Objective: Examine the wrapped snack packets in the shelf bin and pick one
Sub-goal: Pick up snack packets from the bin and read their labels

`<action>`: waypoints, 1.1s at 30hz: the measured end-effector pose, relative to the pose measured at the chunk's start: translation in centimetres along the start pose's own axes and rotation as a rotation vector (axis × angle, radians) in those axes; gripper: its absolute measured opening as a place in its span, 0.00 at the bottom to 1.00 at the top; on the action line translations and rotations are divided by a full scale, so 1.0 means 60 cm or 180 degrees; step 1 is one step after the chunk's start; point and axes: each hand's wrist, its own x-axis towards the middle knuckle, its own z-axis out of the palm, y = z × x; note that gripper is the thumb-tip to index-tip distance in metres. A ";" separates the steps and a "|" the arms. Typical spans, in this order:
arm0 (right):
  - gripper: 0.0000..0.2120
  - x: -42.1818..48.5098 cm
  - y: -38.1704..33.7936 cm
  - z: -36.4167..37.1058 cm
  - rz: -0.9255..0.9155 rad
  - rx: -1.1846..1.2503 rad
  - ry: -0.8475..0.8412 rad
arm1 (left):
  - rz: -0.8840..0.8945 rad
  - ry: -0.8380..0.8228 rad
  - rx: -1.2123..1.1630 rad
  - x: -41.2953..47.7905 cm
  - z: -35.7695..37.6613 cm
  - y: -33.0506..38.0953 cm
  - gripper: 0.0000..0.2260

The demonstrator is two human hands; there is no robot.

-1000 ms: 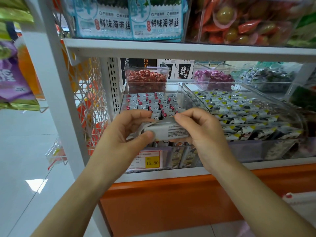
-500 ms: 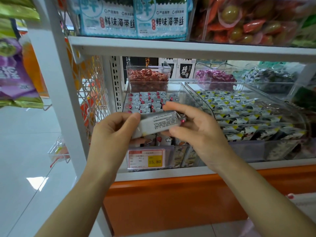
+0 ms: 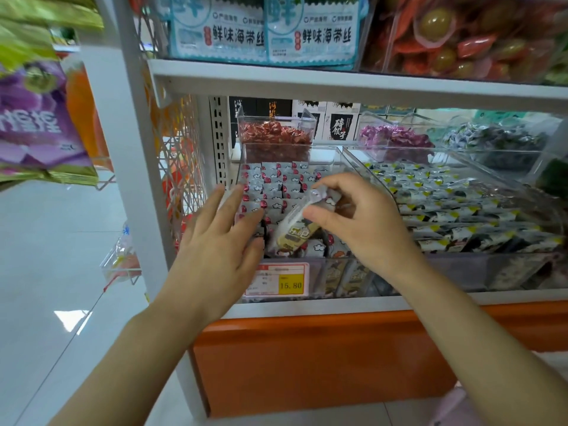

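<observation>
A clear plastic shelf bin (image 3: 330, 155) holds several small grey wrapped snack packets (image 3: 270, 182) with red and white marks. My right hand (image 3: 359, 222) pinches one long wrapped packet (image 3: 295, 232) by its upper end; the packet hangs tilted over the front of the bin, its printed face toward me. My left hand (image 3: 218, 244) hovers at the bin's left front corner with fingers straight and spread, holding nothing, just left of the packet.
A yellow price tag (image 3: 278, 279) reading 15.80 sits on the bin front. A neighbouring bin (image 3: 461, 207) of yellow and black packets stands to the right. A white shelf board (image 3: 338, 84) runs overhead; a wire rack (image 3: 181, 167) lies to the left.
My left hand has let go of the packet and opened. My right hand alone holds it now and has swung it from level to hanging tilted, printed face toward me.
</observation>
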 end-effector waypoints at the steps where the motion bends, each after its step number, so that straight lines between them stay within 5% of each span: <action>1: 0.10 0.002 -0.004 0.005 -0.0073 -0.0097 -0.0063 | 0.0022 -0.0005 0.0021 0.001 0.000 -0.001 0.25; 9: 0.16 -0.005 -0.006 0.058 -0.0397 -0.1263 -0.0258 | 0.0046 -0.0021 -0.0096 0.006 -0.001 -0.004 0.26; 14: 0.11 -0.015 0.003 0.060 -0.0782 -0.1938 -0.0637 | 0.0068 0.0006 -0.0225 0.008 -0.001 -0.005 0.25; 21: 0.11 0.048 0.003 0.047 -0.0169 -0.1194 -0.0508 | 0.0071 0.0022 -0.0319 0.010 -0.002 -0.007 0.20; 28: 0.05 0.068 0.011 0.063 -0.0322 -0.1809 -0.1121 | 0.0114 0.0144 -0.0393 0.012 -0.004 -0.005 0.19; 33: 0.04 0.066 -0.002 0.045 -0.0157 -0.0666 -0.0611 | 0.0058 0.0363 -0.0307 0.013 -0.009 0.004 0.16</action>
